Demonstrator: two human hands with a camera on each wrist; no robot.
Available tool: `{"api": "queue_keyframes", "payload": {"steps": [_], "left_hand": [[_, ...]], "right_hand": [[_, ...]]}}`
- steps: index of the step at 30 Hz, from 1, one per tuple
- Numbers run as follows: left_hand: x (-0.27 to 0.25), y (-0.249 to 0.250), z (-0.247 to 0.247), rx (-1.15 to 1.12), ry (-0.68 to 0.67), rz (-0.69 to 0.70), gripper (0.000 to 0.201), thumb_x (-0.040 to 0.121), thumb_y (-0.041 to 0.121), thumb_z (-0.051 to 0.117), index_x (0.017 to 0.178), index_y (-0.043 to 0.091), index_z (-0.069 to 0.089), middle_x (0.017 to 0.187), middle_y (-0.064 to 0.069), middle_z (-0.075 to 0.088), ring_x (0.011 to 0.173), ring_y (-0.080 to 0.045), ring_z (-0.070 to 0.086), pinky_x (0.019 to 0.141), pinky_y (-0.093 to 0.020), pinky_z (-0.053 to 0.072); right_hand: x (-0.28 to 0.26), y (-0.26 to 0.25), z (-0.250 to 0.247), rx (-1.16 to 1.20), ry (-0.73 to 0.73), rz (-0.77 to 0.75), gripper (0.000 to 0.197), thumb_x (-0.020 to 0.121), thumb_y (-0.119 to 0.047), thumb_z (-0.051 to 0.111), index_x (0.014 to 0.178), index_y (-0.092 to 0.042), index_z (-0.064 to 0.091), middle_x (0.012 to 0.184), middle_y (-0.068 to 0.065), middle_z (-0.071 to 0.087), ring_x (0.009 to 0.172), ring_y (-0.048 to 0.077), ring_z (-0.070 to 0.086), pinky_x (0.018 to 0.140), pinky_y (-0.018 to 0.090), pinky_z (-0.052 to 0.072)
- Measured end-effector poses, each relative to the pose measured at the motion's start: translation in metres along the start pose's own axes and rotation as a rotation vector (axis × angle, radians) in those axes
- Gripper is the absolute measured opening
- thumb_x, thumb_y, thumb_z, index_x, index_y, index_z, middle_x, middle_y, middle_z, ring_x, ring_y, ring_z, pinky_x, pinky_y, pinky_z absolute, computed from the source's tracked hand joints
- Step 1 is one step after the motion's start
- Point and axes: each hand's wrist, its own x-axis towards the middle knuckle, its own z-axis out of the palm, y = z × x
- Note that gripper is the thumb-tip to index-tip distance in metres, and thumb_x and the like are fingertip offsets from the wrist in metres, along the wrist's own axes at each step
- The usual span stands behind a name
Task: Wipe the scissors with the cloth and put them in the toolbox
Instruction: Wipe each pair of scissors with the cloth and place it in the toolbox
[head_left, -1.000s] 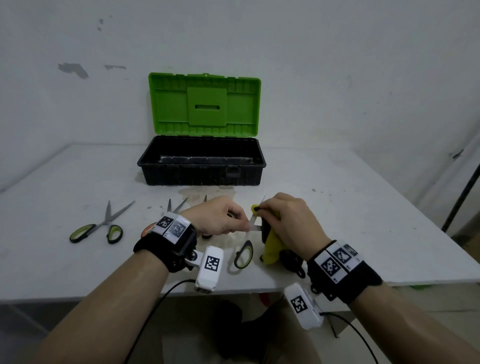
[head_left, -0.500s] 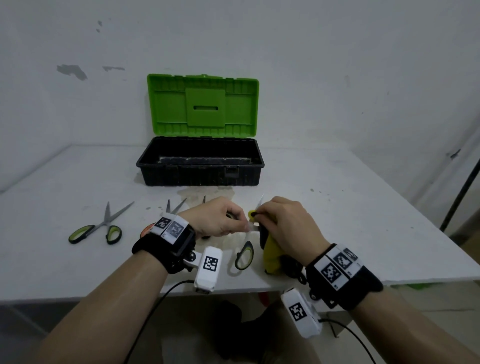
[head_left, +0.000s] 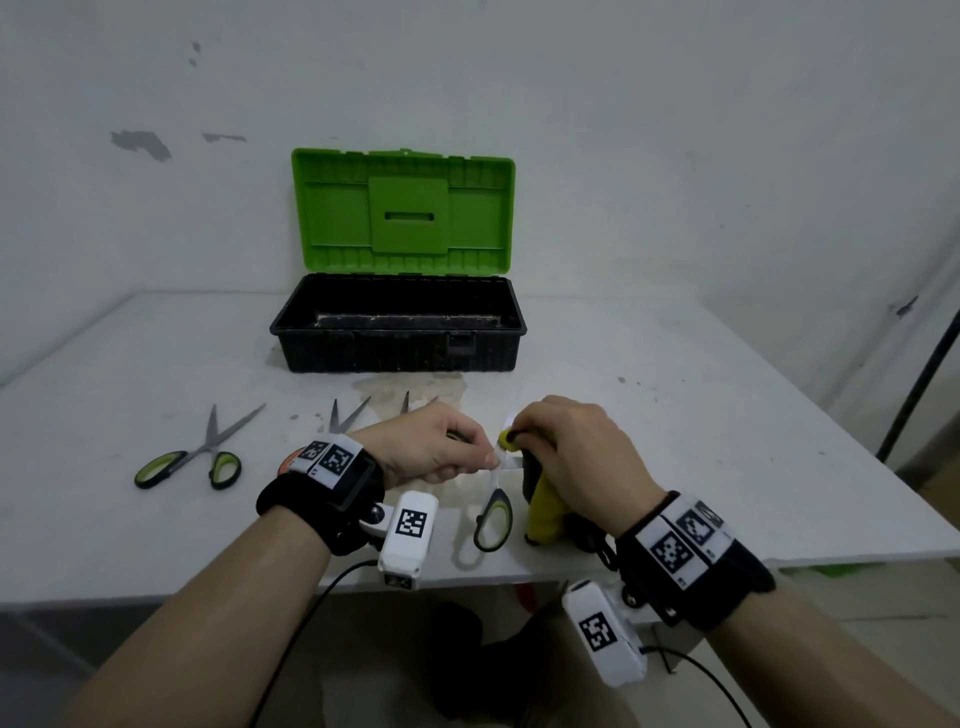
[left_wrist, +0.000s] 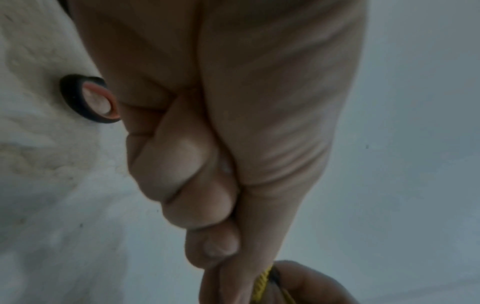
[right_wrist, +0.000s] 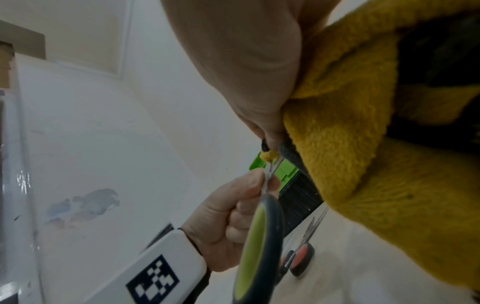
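Left hand (head_left: 434, 451) pinching green-handled scissors (head_left: 494, 519); right hand (head_left: 571, 447) pinching yellow cloth (head_left: 543, 512) round blade, wiping; next needing carry to toolbox (head_left: 397, 340).

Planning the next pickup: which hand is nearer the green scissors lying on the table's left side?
Left. The left hand is beside those scissors; the right hand is farther right.

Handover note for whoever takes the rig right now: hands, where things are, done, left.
Left hand: pinches the held scissors near the pivot, green handle hanging down.
Right hand: grips the yellow cloth, pinched over the blade.
Toolbox: open at the back of the table; no scissors visible inside.
Green-handled scissors lie at left; orange-handled scissors and another pair's tips sit behind the left hand.
Done: nothing boxed. Left: finish this wipe, box it, repeat for the rest.
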Motion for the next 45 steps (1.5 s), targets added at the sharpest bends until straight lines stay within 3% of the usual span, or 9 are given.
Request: {"api": "queue_keyframes", "payload": {"steps": [6, 10, 17, 23, 33, 36, 39, 42, 45], "left_hand": [[0.001, 0.000, 0.003, -0.028, -0.007, -0.001, 0.011, 0.090, 0.010, 0.070, 0.083, 0.002, 0.068, 0.057, 0.002, 0.049, 0.045, -0.007, 0.037, 0.040, -0.017, 0.025], [0.002, -0.004, -0.001, -0.066, 0.127, -0.038, 0.011, 0.092, 0.011, 0.068, 0.082, 0.005, 0.069, 0.062, -0.001, 0.050, 0.044, -0.006, 0.038, 0.037, -0.015, 0.027], [0.007, -0.001, 0.009, -0.046, 0.105, 0.029, 0.021, 0.093, 0.012, 0.067, 0.094, -0.010, 0.067, 0.058, 0.000, 0.048, 0.043, -0.007, 0.036, 0.039, -0.017, 0.025], [0.009, -0.010, 0.008, -0.129, 0.159, -0.042, 0.014, 0.095, 0.008, 0.062, 0.083, 0.004, 0.068, 0.061, 0.000, 0.052, 0.043, -0.006, 0.036, 0.037, -0.015, 0.025], [0.013, -0.001, 0.015, -0.124, 0.256, -0.015, 0.015, 0.094, 0.009, 0.063, 0.089, -0.003, 0.070, 0.061, -0.002, 0.051, 0.043, -0.007, 0.035, 0.038, -0.016, 0.025], [0.012, -0.001, 0.015, -0.120, 0.266, -0.012, 0.020, 0.094, 0.009, 0.064, 0.097, -0.010, 0.068, 0.061, -0.001, 0.051, 0.043, -0.007, 0.035, 0.039, -0.016, 0.025], [0.012, 0.003, 0.016, -0.106, 0.257, 0.007, 0.013, 0.094, 0.008, 0.063, 0.088, -0.001, 0.070, 0.059, -0.001, 0.052, 0.042, -0.006, 0.037, 0.039, -0.016, 0.026], [0.012, 0.003, 0.017, -0.096, 0.286, 0.009, 0.014, 0.093, 0.010, 0.065, 0.089, -0.002, 0.070, 0.059, -0.001, 0.051, 0.043, -0.006, 0.037, 0.039, -0.016, 0.026], [0.012, -0.002, 0.016, -0.110, 0.309, -0.011, 0.017, 0.093, 0.012, 0.066, 0.093, -0.005, 0.069, 0.061, -0.002, 0.052, 0.044, -0.008, 0.036, 0.039, -0.016, 0.026]], "right_hand": [[0.016, 0.006, -0.002, 0.046, 0.155, 0.193, 0.015, 0.094, -0.031, 0.058, 0.095, -0.023, 0.070, 0.090, -0.002, 0.063, 0.085, 0.020, 0.059, 0.074, 0.038, 0.049], [0.005, -0.003, -0.014, 0.056, 0.184, 0.147, 0.014, 0.096, -0.030, 0.057, 0.096, -0.024, 0.070, 0.090, -0.005, 0.061, 0.084, 0.016, 0.057, 0.072, 0.032, 0.044], [-0.006, -0.016, 0.006, -0.045, 0.024, 0.074, 0.024, 0.099, -0.031, 0.051, 0.110, -0.024, 0.071, 0.101, -0.001, 0.059, 0.087, 0.023, 0.061, 0.072, 0.041, 0.053], [-0.013, -0.013, 0.008, -0.056, -0.074, 0.056, 0.023, 0.097, -0.033, 0.054, 0.107, -0.023, 0.072, 0.095, -0.002, 0.059, 0.082, 0.021, 0.061, 0.072, 0.040, 0.053], [-0.022, -0.024, 0.012, -0.171, -0.260, -0.016, 0.029, 0.102, -0.034, 0.044, 0.119, -0.025, 0.066, 0.107, 0.000, 0.053, 0.091, 0.025, 0.060, 0.073, 0.036, 0.051], [-0.022, -0.022, 0.008, -0.145, -0.203, -0.032, 0.028, 0.102, -0.033, 0.045, 0.113, -0.023, 0.069, 0.104, 0.000, 0.055, 0.088, 0.024, 0.061, 0.073, 0.038, 0.053], [-0.017, -0.022, 0.008, -0.163, -0.119, -0.008, 0.029, 0.102, -0.032, 0.043, 0.118, -0.021, 0.066, 0.102, 0.001, 0.053, 0.082, 0.023, 0.060, 0.069, 0.034, 0.051], [-0.019, -0.023, 0.011, -0.235, -0.188, -0.023, 0.030, 0.103, -0.032, 0.042, 0.118, -0.019, 0.064, 0.104, 0.002, 0.051, 0.082, 0.024, 0.060, 0.063, 0.029, 0.043], [-0.023, -0.022, 0.010, -0.194, -0.240, -0.038, 0.027, 0.101, -0.030, 0.046, 0.113, -0.020, 0.068, 0.103, 0.001, 0.055, 0.088, 0.025, 0.062, 0.068, 0.032, 0.048]]}}
